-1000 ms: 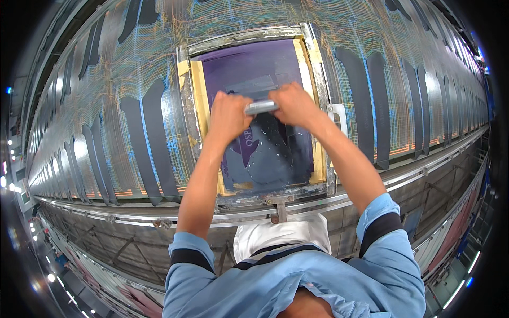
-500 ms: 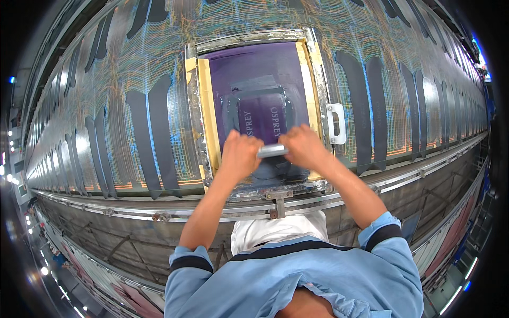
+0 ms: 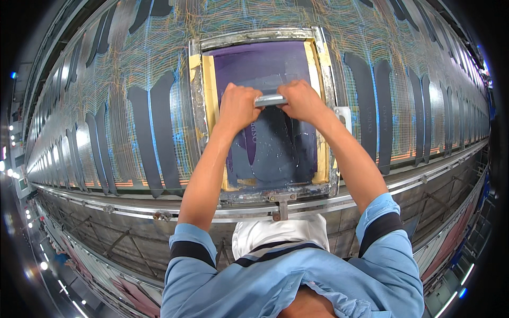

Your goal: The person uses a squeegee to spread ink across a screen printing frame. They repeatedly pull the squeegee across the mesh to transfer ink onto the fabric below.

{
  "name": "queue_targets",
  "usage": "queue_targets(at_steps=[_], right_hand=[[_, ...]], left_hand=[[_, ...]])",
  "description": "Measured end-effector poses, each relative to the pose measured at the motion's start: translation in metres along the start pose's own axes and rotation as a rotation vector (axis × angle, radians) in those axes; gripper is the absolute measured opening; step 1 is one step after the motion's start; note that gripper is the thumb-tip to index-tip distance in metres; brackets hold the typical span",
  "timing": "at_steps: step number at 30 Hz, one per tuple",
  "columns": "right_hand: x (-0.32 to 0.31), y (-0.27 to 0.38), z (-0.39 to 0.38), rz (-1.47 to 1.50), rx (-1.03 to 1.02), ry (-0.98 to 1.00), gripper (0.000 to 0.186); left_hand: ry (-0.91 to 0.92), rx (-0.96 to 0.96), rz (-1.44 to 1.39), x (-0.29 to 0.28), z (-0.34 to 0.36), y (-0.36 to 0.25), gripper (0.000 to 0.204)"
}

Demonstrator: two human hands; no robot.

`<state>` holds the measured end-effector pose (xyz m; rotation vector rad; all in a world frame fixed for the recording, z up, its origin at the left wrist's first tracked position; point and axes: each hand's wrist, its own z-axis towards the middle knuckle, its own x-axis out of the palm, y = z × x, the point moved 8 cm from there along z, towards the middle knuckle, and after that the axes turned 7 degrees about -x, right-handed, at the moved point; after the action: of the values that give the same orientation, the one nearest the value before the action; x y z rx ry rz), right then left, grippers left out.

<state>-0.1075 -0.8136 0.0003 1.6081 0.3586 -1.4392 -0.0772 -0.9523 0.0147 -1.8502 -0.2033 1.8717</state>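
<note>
Both my hands grip a metal-edged squeegee [image 3: 271,100], held crosswise over a screen-printing frame. Around its left end, the fingers of my left hand [image 3: 240,107] are closed. My right hand [image 3: 301,100] is wrapped round the other end. Beneath them lies the purple mesh [image 3: 249,59], bordered with yellow tape [image 3: 209,87] inside a worn, ink-stained frame [image 3: 254,36]. Dark grey ink [image 3: 273,153] coats the mesh on the near side of the squeegee, partly covering pale lettering. The squeegee's lower edge is hidden by my hands and shadow.
Dark fabric pieces [image 3: 140,138] lie in pairs along the long table on both sides of the frame. A white handle [image 3: 343,117] sits on the frame's right side. Metal rails [image 3: 371,195] run along the near table edge, where a bracket [image 3: 282,197] meets the frame.
My hands have pushed the squeegee away from me, from the near part of the mesh toward its far part. Grey ink now covers much of the near mesh. The frame sits slightly farther right.
</note>
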Motion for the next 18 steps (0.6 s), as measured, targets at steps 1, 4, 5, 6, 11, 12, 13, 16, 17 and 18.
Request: queue_targets(at_steps=[1,4,5,6,11,12,13,16,17,18], right_hand=[[0.004,0.012,-0.014,0.005,-0.015,-0.018,0.015],[0.02,0.068,-0.076,0.053,-0.038,0.01,0.016],[0.025,0.085,-0.093,0.046,-0.022,0.047,0.019],[0.027,0.094,-0.105,0.071,0.009,0.102,0.03],[-0.034,0.028,-0.119,0.126,0.255,-0.309,0.039],[-0.059,0.002,-0.129,-0.017,0.366,-0.511,0.039],[-0.059,-0.032,-0.147,-0.075,0.589,-0.565,0.037],[-0.026,-0.096,-0.179,0.136,0.997,-0.531,0.032],[-0.023,-0.098,-0.183,0.158,0.953,-0.569,0.03],[-0.021,-0.096,-0.18,0.185,0.903,-0.605,0.029]], left_hand=[[-0.004,0.008,0.0,0.001,-0.015,-0.008,0.008],[0.072,-0.013,0.014,0.013,-0.094,-0.04,0.018],[0.008,0.01,-0.028,0.014,-0.121,-0.047,0.027],[-0.006,-0.002,-0.022,0.012,-0.13,-0.054,0.03],[-0.018,-0.074,-0.039,0.001,-0.145,-0.068,0.043],[-0.015,-0.077,-0.066,0.003,-0.144,-0.068,0.04],[-0.026,-0.045,-0.054,0.006,-0.145,-0.068,0.04],[-0.063,0.021,-0.031,0.008,-0.149,-0.071,0.039],[-0.081,0.018,-0.033,0.001,-0.153,-0.078,0.039],[-0.101,0.011,-0.032,-0.005,-0.159,-0.082,0.039]])
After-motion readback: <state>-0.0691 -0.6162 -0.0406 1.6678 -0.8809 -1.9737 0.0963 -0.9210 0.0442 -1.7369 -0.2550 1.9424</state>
